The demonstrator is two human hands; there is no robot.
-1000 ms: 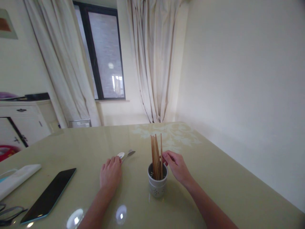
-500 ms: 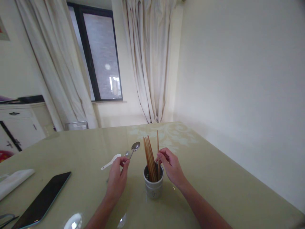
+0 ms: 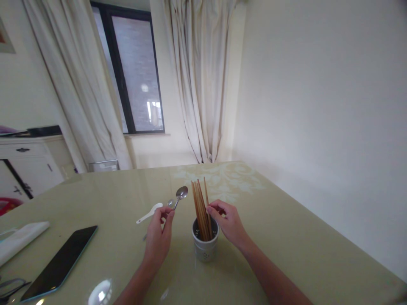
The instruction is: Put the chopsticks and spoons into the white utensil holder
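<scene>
My left hand (image 3: 158, 233) pinches the handle of a metal spoon (image 3: 181, 193), its bowl pointing up and away to the right. Beyond that hand, a white spoon (image 3: 148, 214) lies on the table, and a second small metal spoon bowl (image 3: 171, 203) shows partly behind the held one. A grey-white cup (image 3: 205, 251) stands upright between my hands with a bundle of wooden chopsticks (image 3: 199, 207) leaning in it. At the cup's right side, my right hand (image 3: 229, 222) is closed on a single chopstick (image 3: 206, 190), whose lower end is inside the cup.
A black tablet-like device (image 3: 62, 262) lies at the table's left, with a white oblong object (image 3: 23, 242) beyond it. Glasses-like frames (image 3: 14, 286) sit at the lower left corner. The table (image 3: 286, 254) runs along a wall (image 3: 324, 106) on the right.
The chopstick in my right hand has tipped left, closer to the bundle, and that hand has shifted slightly left. My left hand still holds the spoon, almost unmoved.
</scene>
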